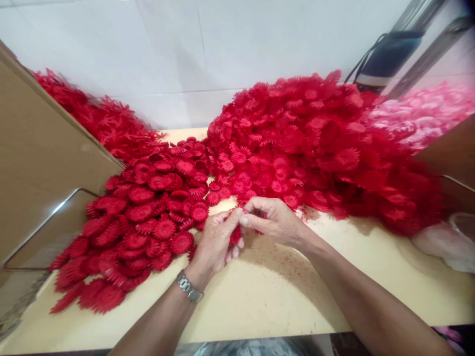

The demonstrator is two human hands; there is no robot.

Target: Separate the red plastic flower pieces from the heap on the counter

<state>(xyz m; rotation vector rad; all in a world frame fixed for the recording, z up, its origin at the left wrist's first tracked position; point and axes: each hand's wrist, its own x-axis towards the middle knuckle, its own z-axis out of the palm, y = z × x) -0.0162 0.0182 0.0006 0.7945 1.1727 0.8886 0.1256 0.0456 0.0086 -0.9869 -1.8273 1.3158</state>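
My left hand [218,240], with a metal watch [189,287] on its wrist, is closed around a red fringed fabric flower piece [235,236], mostly hidden by the fingers. Thumb to fingers, my right hand [272,220] pinches at the top of that same piece, its tips touching my left thumb. Left of the hands lies a heap of red fringed discs [143,212], thick and layered. Behind and to the right rises a larger pile of red fringed petal pieces [289,133]. Small red scraps dot the pale tabletop [237,306] below my hands.
A cardboard panel [44,118] with a bent metal wire [44,227] stands at the left. More red star-shaped pieces [100,118] lie behind it. Pink petals [423,113], a dark pouch [388,57] and a translucent plastic bag [445,242] are at the right. A tiled wall [178,49] closes off the back.
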